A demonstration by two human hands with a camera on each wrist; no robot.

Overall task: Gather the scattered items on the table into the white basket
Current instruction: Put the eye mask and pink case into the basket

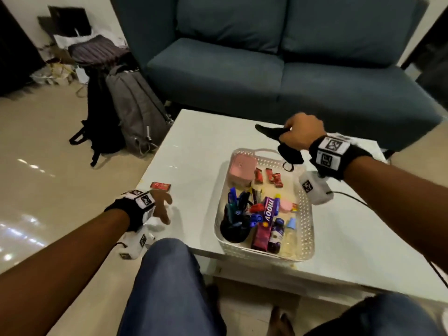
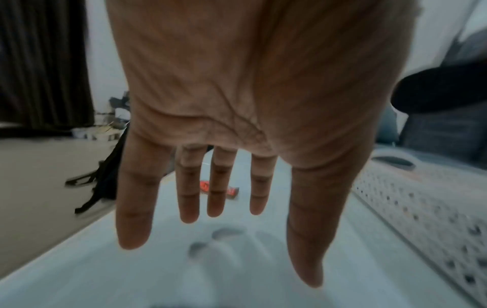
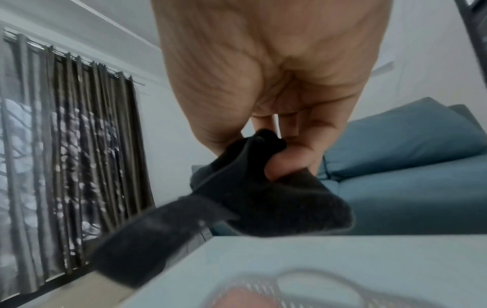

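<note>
The right hand (image 1: 304, 132) is near the upper right of the head picture. Its fingers are curled tight around a black cloth pouch (image 1: 288, 151) that hangs above the far end of the white basket (image 1: 306, 214).

The left hand (image 1: 161, 207) is at the lower left, fingers straight and spread, holding nothing, just over the white table (image 1: 194, 146). A small red packet (image 1: 160, 186) lies on the table just past its fingertips.

Inside the basket, a purple tube says "moov" (image 1: 270, 210). A pink box (image 1: 242, 169), red wrappers (image 1: 268, 177) and a black cup of pens (image 1: 236, 220) are in there too.
</note>
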